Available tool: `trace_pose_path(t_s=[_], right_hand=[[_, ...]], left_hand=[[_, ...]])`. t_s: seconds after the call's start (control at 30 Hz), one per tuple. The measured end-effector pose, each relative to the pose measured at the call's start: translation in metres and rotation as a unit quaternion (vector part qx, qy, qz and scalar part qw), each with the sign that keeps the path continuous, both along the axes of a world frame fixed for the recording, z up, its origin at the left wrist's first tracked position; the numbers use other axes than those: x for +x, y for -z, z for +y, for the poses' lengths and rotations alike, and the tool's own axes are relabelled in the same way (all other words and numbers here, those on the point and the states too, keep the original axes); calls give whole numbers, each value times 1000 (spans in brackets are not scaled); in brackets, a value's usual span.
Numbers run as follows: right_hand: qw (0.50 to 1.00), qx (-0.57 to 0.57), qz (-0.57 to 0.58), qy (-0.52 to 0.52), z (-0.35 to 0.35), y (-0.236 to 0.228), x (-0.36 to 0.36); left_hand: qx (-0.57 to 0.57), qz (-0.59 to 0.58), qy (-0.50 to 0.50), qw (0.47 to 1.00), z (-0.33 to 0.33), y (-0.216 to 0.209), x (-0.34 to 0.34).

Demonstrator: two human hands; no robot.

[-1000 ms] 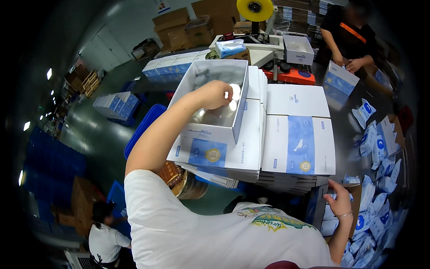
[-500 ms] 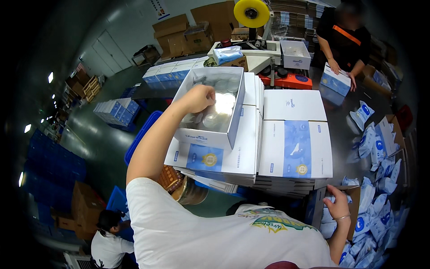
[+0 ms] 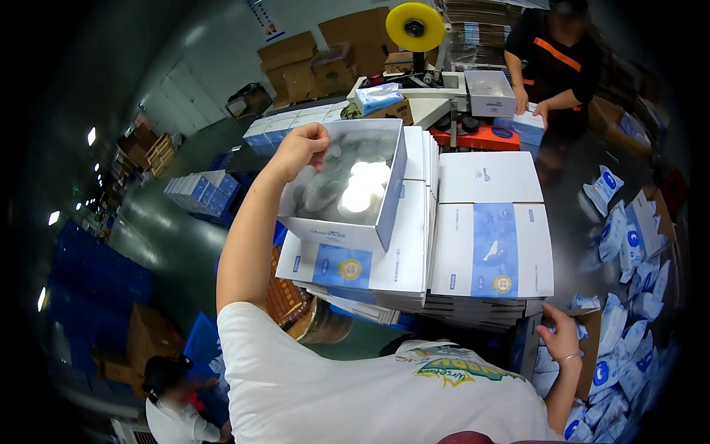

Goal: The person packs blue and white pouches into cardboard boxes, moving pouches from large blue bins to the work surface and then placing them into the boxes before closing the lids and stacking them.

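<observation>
An open white box (image 3: 385, 231) stands on a stack of flat white-and-blue cartons (image 3: 342, 268). Shiny, see-through round pieces (image 3: 347, 177) fill its bottom, with bright glare on some. Over the box's left rim is my left hand (image 3: 299, 153), its fingers curled together at the inner side; whatever they hold, if anything, is hidden. My right hand (image 3: 560, 337) is low at the right, thumb and fingers apart, beside a brown cardboard box (image 3: 589, 348) with small white packets inside. I see nothing held in it.
A second carton stack (image 3: 492, 251) adjoins on the right. Blue-and-white pouches (image 3: 610, 325) lie heaped at the far right. Behind stands a machine with a yellow reel (image 3: 415, 27). Across the table a co-worker (image 3: 555, 59) handles a blue-and-white box (image 3: 527, 127). Another person (image 3: 177, 407) is low left.
My left hand has moved from the middle of the white box up and left to its rim. The co-worker's box has shifted left. My right hand stays by the cardboard box.
</observation>
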State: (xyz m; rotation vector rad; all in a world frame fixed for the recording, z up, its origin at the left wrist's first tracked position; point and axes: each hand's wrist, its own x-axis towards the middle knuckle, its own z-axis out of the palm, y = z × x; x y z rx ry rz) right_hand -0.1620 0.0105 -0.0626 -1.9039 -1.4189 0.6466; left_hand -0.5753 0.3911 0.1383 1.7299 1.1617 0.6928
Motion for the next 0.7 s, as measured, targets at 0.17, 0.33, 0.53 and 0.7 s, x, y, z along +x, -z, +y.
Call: trace_pose_path(t_s=[0.17, 0.33, 0.53, 0.7], right_hand=[[1000, 19, 1, 17, -17, 9, 2], [996, -5, 23, 87, -48, 12, 1], [977, 70, 163, 118, -51, -12, 4], [822, 292, 479, 97, -35, -55, 1]], left_hand=[[-66, 72, 7, 995, 6, -14, 7], [-100, 72, 20, 992, -1, -33, 10], [-67, -92, 260, 959, -59, -57, 139], [-105, 68, 494, 860, -198, 30, 326]])
